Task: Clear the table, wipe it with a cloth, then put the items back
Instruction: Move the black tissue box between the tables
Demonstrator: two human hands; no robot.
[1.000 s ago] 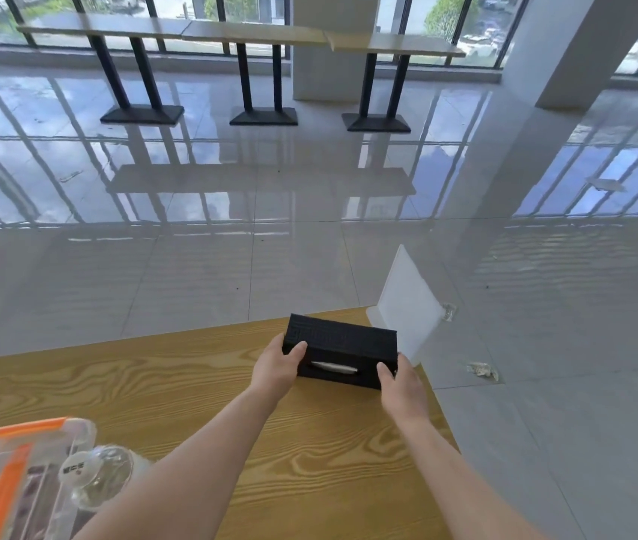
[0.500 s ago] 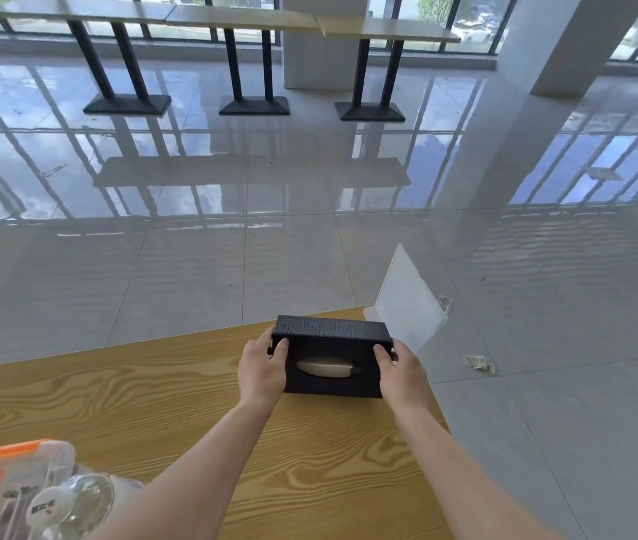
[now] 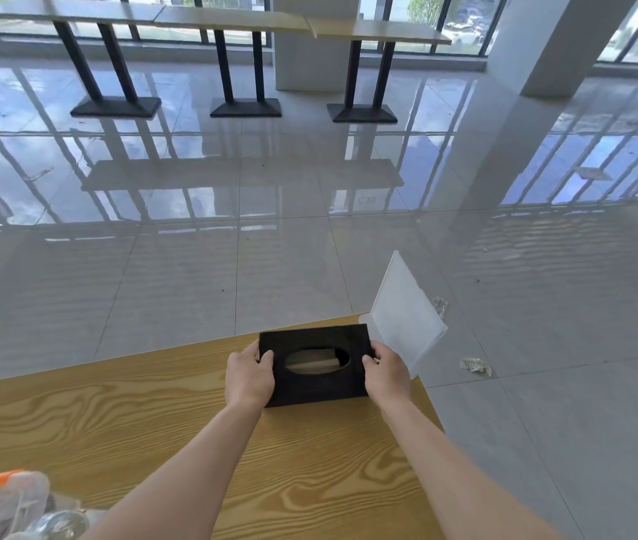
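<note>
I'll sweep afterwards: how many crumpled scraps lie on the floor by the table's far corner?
2: the farther scrap right beside the white stand, and the nearer scrap further right. The table may hide others.

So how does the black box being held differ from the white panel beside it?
The tissue box is black; the panel is white. The tissue box is a thick block with an oval opening in its top; the panel is a thin flat sheet. The left hand and right hand grip the tissue box at its ends; the panel stands on edge, leaning. Both are at the wooden table's far right corner.
</note>
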